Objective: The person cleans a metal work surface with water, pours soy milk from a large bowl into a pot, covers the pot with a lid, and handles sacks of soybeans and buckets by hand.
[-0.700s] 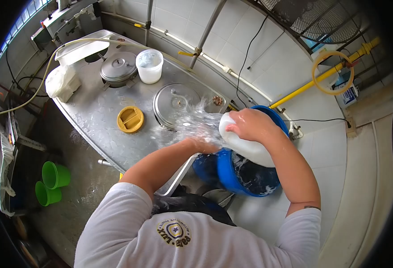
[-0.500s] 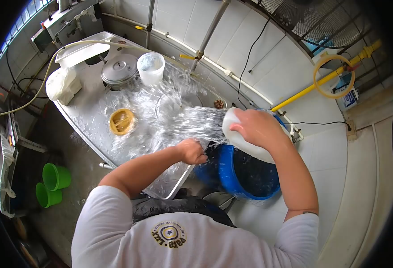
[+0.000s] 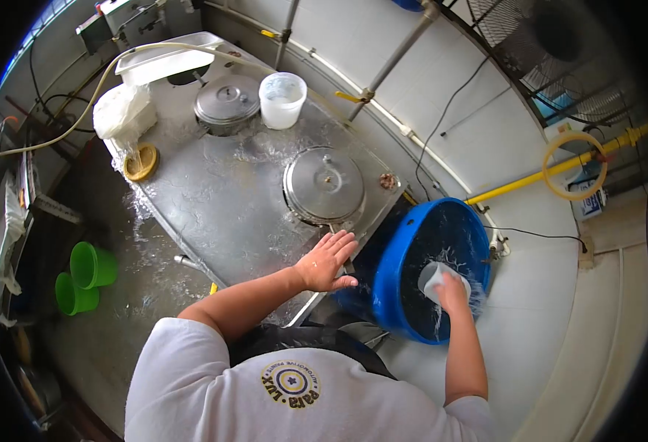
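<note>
My right hand [image 3: 453, 289] grips a white plastic tub [image 3: 436, 278], dipped into the water of a blue barrel [image 3: 390, 274]; splashes rise around it. Fingers spread, my left hand [image 3: 329, 264] is held over the near edge of a wet steel stove top [image 3: 221, 199] and holds nothing. Just beyond that hand is a round metal lid [image 3: 325, 184]. A second lidded metal pot [image 3: 227, 102] is set farther back, beside a translucent white bucket [image 3: 282, 101]. At the left edge, water runs over a round yellow piece [image 3: 141, 163] whose kind I cannot make out.
A white plastic bag [image 3: 124, 113] and a white tray [image 3: 168, 60] sit at the far left of the stove top, crossed by a hose [image 3: 96, 88]. Two green buckets [image 3: 93, 265] are on the wet floor. A yellow pipe [image 3: 515, 186] runs along the right wall.
My right hand has lowered the tub from above the stove top into the barrel. Water has spread across the top, pushing the yellow piece left to the edge. My left fist has opened.
</note>
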Available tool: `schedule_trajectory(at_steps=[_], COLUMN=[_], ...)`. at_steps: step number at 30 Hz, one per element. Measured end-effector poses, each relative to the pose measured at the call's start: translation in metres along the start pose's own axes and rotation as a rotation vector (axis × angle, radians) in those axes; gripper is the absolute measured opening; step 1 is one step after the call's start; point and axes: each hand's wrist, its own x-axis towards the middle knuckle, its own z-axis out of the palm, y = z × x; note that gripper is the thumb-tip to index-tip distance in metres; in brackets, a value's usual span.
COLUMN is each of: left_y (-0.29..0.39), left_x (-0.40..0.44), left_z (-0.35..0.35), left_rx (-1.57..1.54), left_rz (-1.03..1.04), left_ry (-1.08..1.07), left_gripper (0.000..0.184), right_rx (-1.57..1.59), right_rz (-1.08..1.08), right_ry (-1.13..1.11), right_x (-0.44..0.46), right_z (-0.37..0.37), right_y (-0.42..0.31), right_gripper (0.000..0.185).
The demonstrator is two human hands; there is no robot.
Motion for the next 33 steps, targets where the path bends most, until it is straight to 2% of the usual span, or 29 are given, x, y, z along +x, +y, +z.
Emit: schedule_trajectory(at_steps=[2, 3, 4, 6, 7, 8, 10, 14, 17, 20, 21, 22, 24, 25, 26, 27, 28, 30, 33], left_y=[0.000, -0.004, -0.008, -0.018, -0.031, -0.036, -0.033, -0.026, -0.008, 0.038, 0.054, 0.064, 0.087, 0.104, 0.120, 0.137, 0.149, 0.168, 0.178], left_x=[-0.025, -0.039, -0.056, -0.098, -0.126, -0.148, -0.186, -0.235, -0.257, -0.274, -0.279, -0.286, -0.303, -0.304, -0.303, -0.299, -0.296, -0.292, -0.290], left_z=[0.007, 0.006, 0.006, 0.012, 0.020, 0.012, -0.004, -0.009, -0.008, 0.000, 0.012, 0.020, 0.040, 0.044, 0.045, 0.043, 0.043, 0.040, 0.041], left_rx=[0.038, 0.039, 0.055, 0.246, 0.247, 0.264, 0.322, 0.391, 0.225, 0.085, 0.190, 0.192, 0.013, 0.053, 0.050, -0.089, -0.228, -0.220, -0.201], left_rz=[-0.174, -0.266, -0.283, -0.530, -0.591, -0.618, -0.660, -1.273, -1.676, -1.693, -1.645, -1.666, -1.510, -1.460, -1.484, -1.499, -1.504, -1.485, -1.416], left_ry=[0.046, -0.072, -0.074, -0.280, -0.295, -0.287, -0.248, 0.106, 0.231, 0.295, 0.343, 0.356, 0.383, 0.381, 0.391, 0.368, 0.345, 0.326, 0.292], left_gripper=[0.098, 0.104, 0.104, 0.102, 0.098, 0.098, 0.095, 0.088, 0.088, 0.083, 0.072, 0.072, 0.064, 0.054, 0.054, 0.052, 0.050, 0.049, 0.047], right_rx=[0.005, 0.016, -0.018, -0.123, -0.191, -0.183, -0.471, -0.372, -0.351, -0.184, -0.096, -0.009, -0.004, 0.144, 0.296, 0.631, 0.624, 0.831, 0.793], right_rz=[0.036, 0.020, 0.084, 0.203, 0.261, 0.229, 0.101, 0.109, -0.036, -0.111, -0.068, -0.025, -0.069, -0.052, -0.033, -0.065, -0.080, 0.118, 0.133], right_ry=[-0.129, -0.132, -0.189, -0.267, -0.289, -0.286, -0.422, -0.503, -0.485, -0.368, -0.302, -0.238, -0.270, -0.110, 0.050, -0.089, -0.099, 0.091, 0.138], right_x=[-0.014, -0.021, -0.028, -0.041, -0.048, -0.048, -0.044, -0.026, -0.013, 0.007, 0.014, 0.021, 0.033, 0.039, 0.045, 0.047, 0.052, 0.056, 0.043], right_z=[0.026, 0.043, 0.060, 0.082, 0.087, 0.096, 0.104, 0.113, 0.108, 0.125, 0.128, 0.133, 0.142, 0.161, 0.174, 0.174, 0.188, 0.209, 0.199], right_y=[0.005, 0.010, 0.016, 0.013, 0.004, 0.005, 0.006, -0.007, -0.014, 0.010, 0.013, 0.016, 0.026, 0.034, 0.043, 0.052, 0.057, 0.050, 0.046], right_gripper=[0.043, 0.043, 0.039, 0.034, 0.034, 0.034, 0.035, 0.033, 0.035, 0.040, 0.041, 0.042, 0.044, 0.043, 0.043, 0.041, 0.041, 0.041, 0.048])
